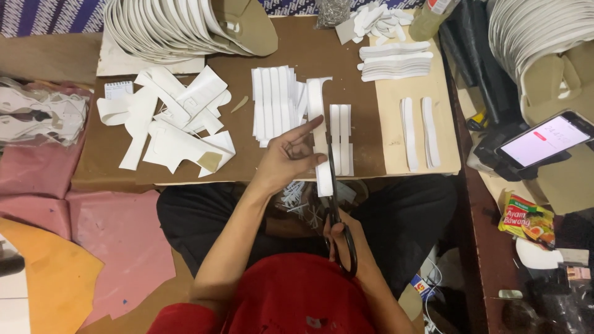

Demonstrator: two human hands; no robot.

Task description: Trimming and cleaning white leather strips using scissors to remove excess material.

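Observation:
My left hand [286, 159] pinches a long white strip [317, 117] that runs from the board down over my lap. My right hand [342, 238] grips black scissors [337, 216] by the handles, blades pointing up along the strip's right edge. A row of cut white strips [272, 102] lies on the brown board [247, 55] just left of the held strip, and two shorter strips [340, 133] lie just right of it. Small white offcuts [297, 198] lie on my lap under my hands.
Loose white cut shapes [179, 124] lie at the left. Stacked white pieces [173, 25] fan out at the top left and top right [532, 28]. More strips [421, 130] rest on a tan board. A phone [544, 139] and a snack packet [526, 219] sit at the right.

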